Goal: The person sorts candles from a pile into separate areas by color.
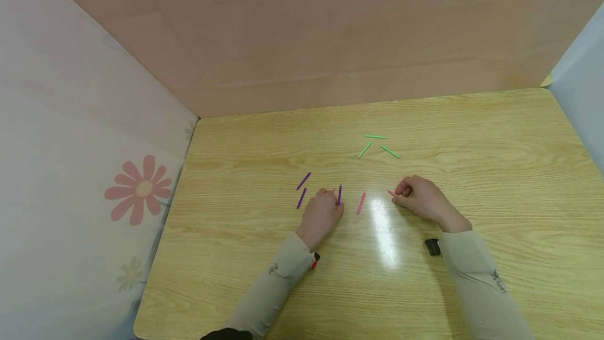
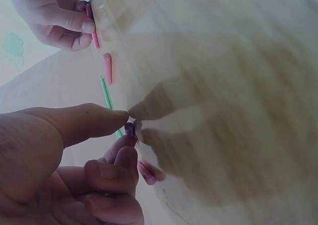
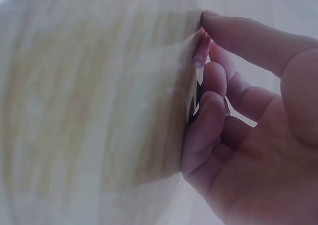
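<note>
Thumb and forefinger of my left hand (image 1: 322, 216) pinch a slim purple stick (image 1: 340, 194), pointed like a crayon, at the tabletop. Its rounded end (image 2: 129, 128) shows between the fingertips in the left wrist view. Just beyond those fingers, a bit of a pink stick (image 1: 333, 190) peeks out, mostly hidden. To the right, my right hand (image 1: 423, 199) pinches another pink stick (image 1: 391, 192) low over the table; its end (image 3: 199, 57) shows under the thumb in the right wrist view. Between the hands lies a pink stick (image 1: 360, 203).
Two purple sticks, one upper (image 1: 303, 181) and one lower (image 1: 301, 198), lie left of my left hand. Farther back, three green sticks (image 1: 375, 136) form a loose triangle. The wooden table (image 1: 236, 172) meets a pinkish back panel (image 1: 283, 41) and a flowered left panel (image 1: 85, 119).
</note>
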Available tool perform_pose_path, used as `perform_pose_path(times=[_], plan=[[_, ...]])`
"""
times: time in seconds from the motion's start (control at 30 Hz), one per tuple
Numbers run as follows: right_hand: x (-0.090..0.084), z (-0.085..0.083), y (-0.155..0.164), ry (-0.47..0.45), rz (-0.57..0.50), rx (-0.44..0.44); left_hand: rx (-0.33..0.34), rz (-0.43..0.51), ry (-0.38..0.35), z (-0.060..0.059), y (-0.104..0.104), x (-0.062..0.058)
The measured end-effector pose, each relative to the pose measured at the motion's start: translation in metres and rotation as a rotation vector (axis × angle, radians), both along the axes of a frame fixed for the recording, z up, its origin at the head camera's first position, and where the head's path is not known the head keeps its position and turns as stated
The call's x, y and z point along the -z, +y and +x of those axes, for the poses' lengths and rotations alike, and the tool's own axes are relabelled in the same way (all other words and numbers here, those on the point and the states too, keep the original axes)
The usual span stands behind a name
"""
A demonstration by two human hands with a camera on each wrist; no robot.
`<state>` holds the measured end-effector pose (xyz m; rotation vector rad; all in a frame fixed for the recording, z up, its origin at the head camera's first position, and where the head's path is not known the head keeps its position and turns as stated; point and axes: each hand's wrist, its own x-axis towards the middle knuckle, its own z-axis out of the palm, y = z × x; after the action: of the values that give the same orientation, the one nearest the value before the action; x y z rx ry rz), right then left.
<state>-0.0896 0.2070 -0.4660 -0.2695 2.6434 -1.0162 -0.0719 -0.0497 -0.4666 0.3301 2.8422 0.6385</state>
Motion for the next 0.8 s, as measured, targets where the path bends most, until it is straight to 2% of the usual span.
perform_pose_path(times=[0.17,0.33,0.47,0.8], plan=[[-0.0003,0.0003,-0.0003,-0.001,0.002,-0.002,0.015,0.013,0.009,0.0,0.0011,-0.0013],[-0.0006,0.0004,-0.0003,0.006,0.003,-0.006,0.029,0.018,-0.019,-0.001,-0.0001,-0.002],[-0.001,0.0005,0.0001,0.006,0.001,-0.007,0.065,0.01,-0.049,-0.0019,-0.0011,-0.0033],[0.0008,-0.0001,0.0004,0.01,0.004,-0.009,0.116,0.008,-0.059,-0.0009,-0.0022,-0.0061]])
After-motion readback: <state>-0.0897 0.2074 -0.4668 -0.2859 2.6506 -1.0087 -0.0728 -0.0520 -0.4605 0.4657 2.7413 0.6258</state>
